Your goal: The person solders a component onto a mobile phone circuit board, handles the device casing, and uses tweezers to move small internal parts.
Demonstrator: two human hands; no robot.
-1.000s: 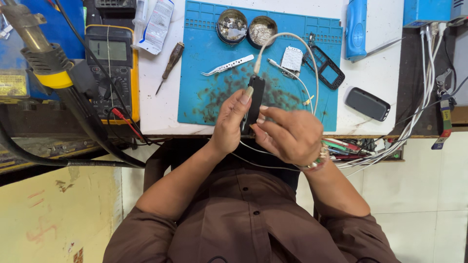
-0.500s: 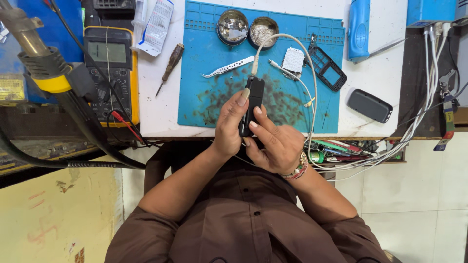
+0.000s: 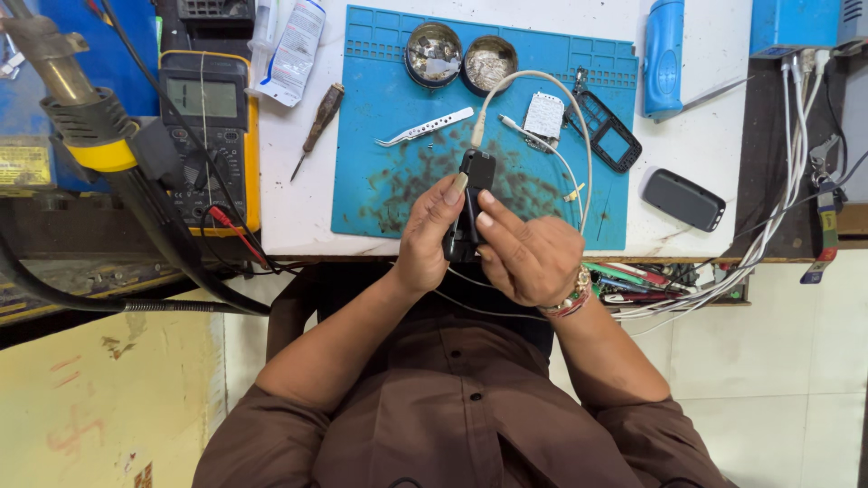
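Both hands hold a small black phone (image 3: 470,203) up over the front edge of the desk (image 3: 298,199). The left hand (image 3: 429,235) wraps around the left side of the phone, with one finger lying along its edge. The right hand (image 3: 529,258) grips it from the right, and its fingertips press on the front. A white cable (image 3: 542,90) is plugged into the top end of the phone and loops away over the blue mat (image 3: 380,117).

On the mat, behind the phone, lie silver tweezers (image 3: 425,126). Two round metal tins (image 3: 461,59) sit side by side at the far edge of the mat. Near them is a small white circuit board (image 3: 544,115), and just beside it is a black phone frame (image 3: 610,136). A dark phone cover (image 3: 684,199) lies on the white desk, right of the mat. A small screwdriver (image 3: 315,126) lies left of the mat. A yellow meter (image 3: 210,136) stands further left, with red and black wires (image 3: 237,237) hanging off it. A blue bottle (image 3: 665,45) stands at the back. A bunch of white cables (image 3: 778,208) hangs down on the right side.
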